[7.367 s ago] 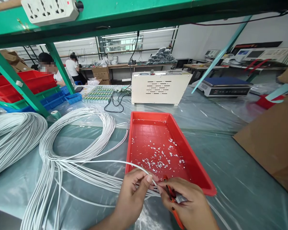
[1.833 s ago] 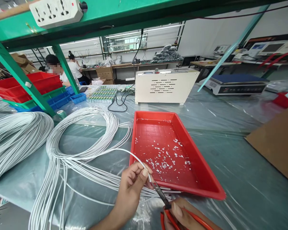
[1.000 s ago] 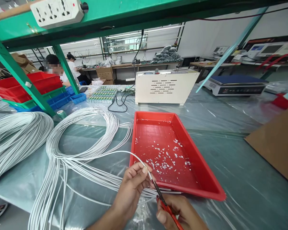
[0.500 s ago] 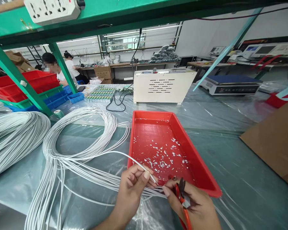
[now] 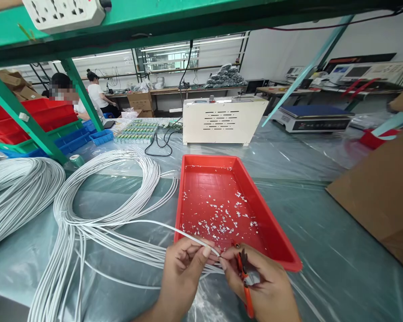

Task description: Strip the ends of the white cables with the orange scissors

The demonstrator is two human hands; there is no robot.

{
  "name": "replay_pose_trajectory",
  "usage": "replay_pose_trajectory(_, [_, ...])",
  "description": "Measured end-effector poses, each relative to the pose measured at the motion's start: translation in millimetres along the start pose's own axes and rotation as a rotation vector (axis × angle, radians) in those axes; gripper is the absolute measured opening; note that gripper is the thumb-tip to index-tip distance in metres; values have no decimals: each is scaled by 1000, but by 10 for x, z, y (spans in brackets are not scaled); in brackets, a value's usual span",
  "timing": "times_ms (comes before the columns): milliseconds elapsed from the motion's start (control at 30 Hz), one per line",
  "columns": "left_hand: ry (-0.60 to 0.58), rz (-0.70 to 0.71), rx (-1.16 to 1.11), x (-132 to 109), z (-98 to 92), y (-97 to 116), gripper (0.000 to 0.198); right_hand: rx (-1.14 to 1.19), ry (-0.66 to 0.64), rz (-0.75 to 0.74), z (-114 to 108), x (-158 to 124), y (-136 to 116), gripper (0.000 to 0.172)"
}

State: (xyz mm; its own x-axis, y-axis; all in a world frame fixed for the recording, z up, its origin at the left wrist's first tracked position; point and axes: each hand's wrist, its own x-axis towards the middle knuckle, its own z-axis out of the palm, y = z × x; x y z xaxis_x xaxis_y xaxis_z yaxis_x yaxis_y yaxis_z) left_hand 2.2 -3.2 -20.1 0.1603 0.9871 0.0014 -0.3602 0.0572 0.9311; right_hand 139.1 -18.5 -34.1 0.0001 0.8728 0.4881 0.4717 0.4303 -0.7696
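My left hand (image 5: 188, 264) pinches a white cable (image 5: 191, 237) close to its end, over the near edge of a red tray (image 5: 273, 214). Orange-handled cutting pliers (image 5: 246, 279) rest in my right hand (image 5: 262, 277), their dark jaws pointing up. The thumb and forefinger of that hand meet at the cable's tip; the tip itself is too small to make out. Small silvery-white scraps (image 5: 221, 219) lie scattered on the tray floor. Beneath my hands runs a bundle of white cables (image 5: 137, 248) from a large coil (image 5: 67, 201).
Another cable coil (image 5: 23, 192) lies far left, by stacked bins (image 5: 30, 120). Behind the tray stands a cream metal box (image 5: 221, 123); a scale (image 5: 314, 118) and a cardboard sheet (image 5: 383, 201) are at the right. A green shelf beam (image 5: 154, 20) crosses overhead. Two people sit further back.
My right hand has come left, and its fingertips now meet the cable's end beside my left hand. The view has shifted slightly.
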Motion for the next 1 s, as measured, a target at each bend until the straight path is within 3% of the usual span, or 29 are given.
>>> replay_pose_trajectory(633, [57, 99, 212, -79, 9, -103, 9, -180, 25, -110, -8, -16, -11, 13])
replay_pose_trajectory(1000, [60, 4, 140, -60, 38, -92, 13, -145, -28, -139, 7, -14, -43, 15])
